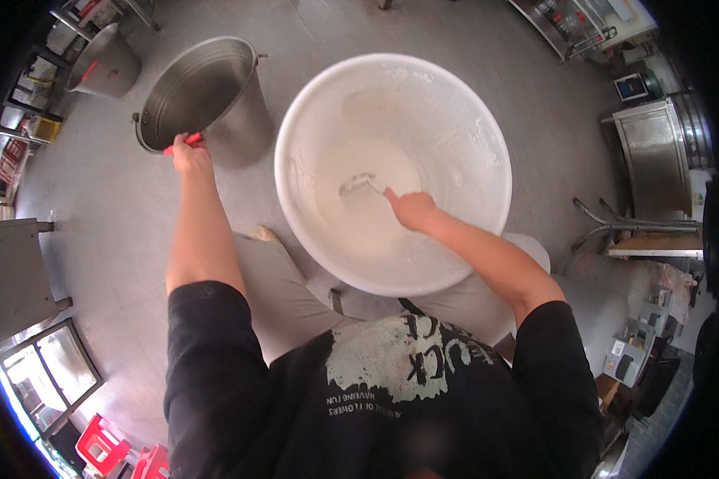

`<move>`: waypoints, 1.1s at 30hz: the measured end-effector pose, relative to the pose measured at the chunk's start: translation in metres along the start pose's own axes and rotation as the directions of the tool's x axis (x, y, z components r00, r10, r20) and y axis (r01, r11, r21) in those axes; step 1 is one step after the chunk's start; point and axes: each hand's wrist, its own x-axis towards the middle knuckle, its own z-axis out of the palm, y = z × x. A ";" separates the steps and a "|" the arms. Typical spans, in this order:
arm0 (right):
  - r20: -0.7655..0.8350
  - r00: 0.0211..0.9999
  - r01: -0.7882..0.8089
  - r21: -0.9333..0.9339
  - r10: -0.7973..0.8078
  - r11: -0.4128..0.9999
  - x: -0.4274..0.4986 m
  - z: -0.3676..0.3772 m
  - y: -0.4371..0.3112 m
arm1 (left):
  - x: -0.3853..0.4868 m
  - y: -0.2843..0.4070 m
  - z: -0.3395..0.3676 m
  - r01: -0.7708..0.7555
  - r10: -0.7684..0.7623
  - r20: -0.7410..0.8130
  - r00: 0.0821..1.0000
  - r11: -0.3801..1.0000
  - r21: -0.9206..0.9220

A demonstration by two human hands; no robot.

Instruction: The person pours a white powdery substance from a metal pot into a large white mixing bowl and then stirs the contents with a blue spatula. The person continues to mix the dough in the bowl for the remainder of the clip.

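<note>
A large white plastic tub (293, 221) stands in front of me, with pale whitish matter (368, 230) at its bottom and smears on its inner wall. My right hand (412, 209) reaches over the tub, closed around the handle of a metal utensil (359, 181). The utensil's head is down at the pale contents, too blurred to tell its exact kind. To the left, a grey metal bucket (239, 123) leans on the floor with its mouth tipped towards me. My left hand (192, 154) grips the red sleeve (183, 143) of the bucket's handle, at the near rim.
Another metal bucket (108, 66) with a red grip stands at the far left. A grey cabinet (9, 275) is on the left, red plastic stools (102, 443) at lower left. Stainless steel equipment (653, 158) and a metal-legged table (653, 242) line the right.
</note>
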 end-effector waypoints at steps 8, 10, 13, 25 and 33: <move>-0.123 0.957 -0.240 0.163 0.261 0.957 0.030 0.010 0.050 | -0.020 -0.006 0.023 0.296 -0.268 -0.184 0.946 0.944 0.146; -0.146 0.943 -0.263 0.226 0.300 0.938 0.040 0.013 0.055 | -0.050 -0.005 0.043 0.259 -0.219 -0.158 0.963 0.915 0.309; -0.128 0.920 -0.304 0.369 0.371 0.878 0.054 0.018 0.059 | -0.111 -0.022 0.062 0.106 -0.324 0.263 0.909 0.789 0.605; -0.118 0.873 -0.318 0.598 0.473 0.736 0.110 0.052 0.005 | -0.238 -0.097 0.080 -0.901 -0.279 0.868 0.410 -0.275 0.337; -0.043 0.976 -0.199 0.234 0.215 0.952 0.100 0.048 -0.015 | -0.229 -0.120 0.098 -0.923 -0.212 0.921 0.327 -0.283 0.262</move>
